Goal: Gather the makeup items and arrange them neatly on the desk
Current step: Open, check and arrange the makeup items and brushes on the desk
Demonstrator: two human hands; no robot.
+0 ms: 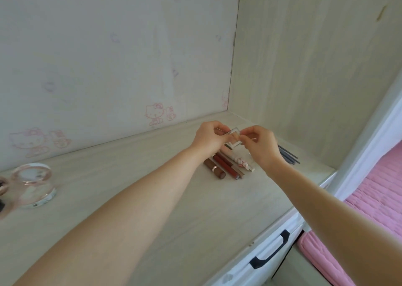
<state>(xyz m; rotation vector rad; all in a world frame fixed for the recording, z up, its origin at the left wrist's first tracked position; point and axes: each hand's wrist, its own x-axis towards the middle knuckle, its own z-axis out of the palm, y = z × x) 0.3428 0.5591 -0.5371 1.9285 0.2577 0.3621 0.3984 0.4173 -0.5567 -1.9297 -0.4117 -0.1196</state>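
Two hands on one clear piece, far right of the tabletop

Both hands meet above the far right part of the tabletop (165,198), near the corner where the back wall (108,57) joins the side panel (315,68). The left hand (210,139) and the right hand (262,145) each pinch a small clear, angular item (233,133) between curled fingers (221,133), holding it just above the surface; what the item is cannot be told.

Directly under the hands lies a tight row of makeup. A brown tube (215,170) is leftmost, a red tube (226,166) lies beside it, and a white patterned stick (242,164) is on the right, all pointing near-right to far-left. Their far ends are hidden by the left hand. Right of the right hand, several dark pencils (289,156) lie together near the side panel, partly hidden by the wrist.

Far off at the left edge of the tabletop stands a pink, round domed object (32,185), well apart from the row. Faint pink cartoon cat prints (155,112) mark the back wall. Below the near edge of the tabletop is a drawer front with a black handle (270,252), and pink bedding (374,198) shows at the right.
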